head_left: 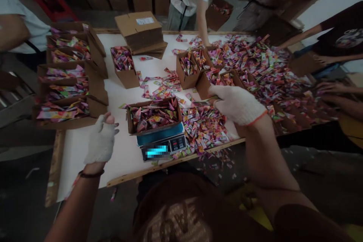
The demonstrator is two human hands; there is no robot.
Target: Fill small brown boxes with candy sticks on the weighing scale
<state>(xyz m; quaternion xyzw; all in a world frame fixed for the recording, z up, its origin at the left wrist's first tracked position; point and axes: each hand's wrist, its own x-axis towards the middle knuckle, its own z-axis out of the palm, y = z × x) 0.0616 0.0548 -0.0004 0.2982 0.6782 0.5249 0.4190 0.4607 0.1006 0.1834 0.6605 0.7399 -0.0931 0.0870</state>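
Note:
My left hand [101, 139], in a white glove with bare fingertips, hovers above the white tabletop [121, 162], fingers apart and holding nothing. My right hand [241, 105], gloved in white with an orange cuff, reaches over the loose packets; its fingers are pressed together on what looks like a packet, too small to make out. Between the hands, a cardboard box [154, 116] full of wrapped packets rests on the blue platform of a digital scale [161, 141]. Small colourful packets [205, 126] lie heaped right of the scale.
Filled boxes [98, 94] line the table's left end. One filled box [126, 77] and flattened cartons [141, 32] stand at the back. More filled boxes [189, 79] and a big packet pile [261, 58] lie right. Several people's hands work around the far and right edges.

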